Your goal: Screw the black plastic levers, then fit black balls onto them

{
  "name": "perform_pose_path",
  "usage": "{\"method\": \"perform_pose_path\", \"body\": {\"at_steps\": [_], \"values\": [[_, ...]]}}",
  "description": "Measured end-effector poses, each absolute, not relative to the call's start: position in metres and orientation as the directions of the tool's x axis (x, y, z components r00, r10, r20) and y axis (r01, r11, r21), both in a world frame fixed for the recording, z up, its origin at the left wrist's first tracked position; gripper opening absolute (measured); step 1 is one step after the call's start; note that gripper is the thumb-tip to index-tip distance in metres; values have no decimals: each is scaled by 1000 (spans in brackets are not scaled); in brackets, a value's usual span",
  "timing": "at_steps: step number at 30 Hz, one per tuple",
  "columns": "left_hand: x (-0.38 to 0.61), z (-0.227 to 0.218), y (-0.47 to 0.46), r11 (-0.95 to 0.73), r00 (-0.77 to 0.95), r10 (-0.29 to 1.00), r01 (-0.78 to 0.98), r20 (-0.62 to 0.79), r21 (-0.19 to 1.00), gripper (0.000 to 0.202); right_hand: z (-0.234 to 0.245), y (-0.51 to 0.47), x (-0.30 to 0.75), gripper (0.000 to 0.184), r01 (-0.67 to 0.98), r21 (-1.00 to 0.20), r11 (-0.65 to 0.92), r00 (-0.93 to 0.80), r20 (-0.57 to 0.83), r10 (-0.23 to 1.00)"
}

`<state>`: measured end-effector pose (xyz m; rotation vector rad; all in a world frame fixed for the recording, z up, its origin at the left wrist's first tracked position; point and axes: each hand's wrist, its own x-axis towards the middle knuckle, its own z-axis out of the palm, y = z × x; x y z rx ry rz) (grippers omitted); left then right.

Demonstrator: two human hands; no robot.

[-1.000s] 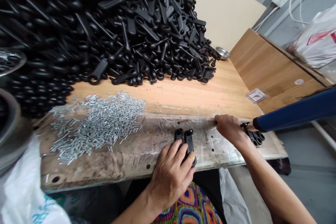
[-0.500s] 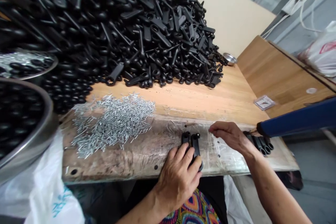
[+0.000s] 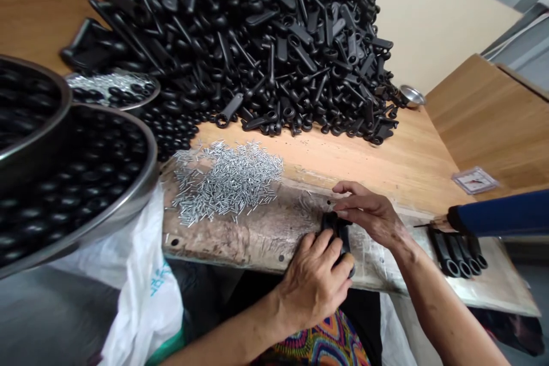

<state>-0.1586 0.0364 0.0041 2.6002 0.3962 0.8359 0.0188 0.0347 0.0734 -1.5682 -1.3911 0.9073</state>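
Note:
My left hand [image 3: 317,269] lies over a pair of black plastic handles [image 3: 345,238] on the worn front board, its fingers curled around them and holding them down. The ring-shaped lower end of one sticks out beside my fingers. My right hand [image 3: 371,214] is at the far ends of these handles, with its fingers stretched and apart. Its fingertips cover part of the knobs there; I cannot make out anything in them. To the left lies a loose heap of small silver metal pins [image 3: 229,177].
A big pile of black handles [image 3: 274,46] covers the back. Metal bowls [image 3: 150,154] of round black knobs stand at left, above a white plastic bag [image 3: 141,291]. At right, a blue cylindrical tool [image 3: 501,214] points over a row of handles [image 3: 457,254]; a small metal dish [image 3: 412,96] sits behind.
My right hand has moved left, onto the far ends of the held handles, and its fingers have spread. My left hand stays on the handles. The view has turned left.

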Motion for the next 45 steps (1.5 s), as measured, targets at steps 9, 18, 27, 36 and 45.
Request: {"method": "perform_pose_path", "body": {"at_steps": [9,18,27,36,45], "values": [[-159,4,37,-884,795,372,144,479,445,28,60,43,27,12,212,-952,-220,69,-209,975],[-159,6,37,-886,799,372,155,472,436,28,54,44,28,15,226,-958,-175,51,-168,984],[-159,5,37,-889,801,372,162,469,428,28,49,40,31,17,225,-959,-170,89,-154,984],[-159,7,37,-881,798,384,166,464,444,27,49,39,32,18,244,-952,-183,134,-153,979],[-160,4,37,-891,774,382,164,505,423,26,52,32,33,21,323,-939,-115,186,-56,981]]}}
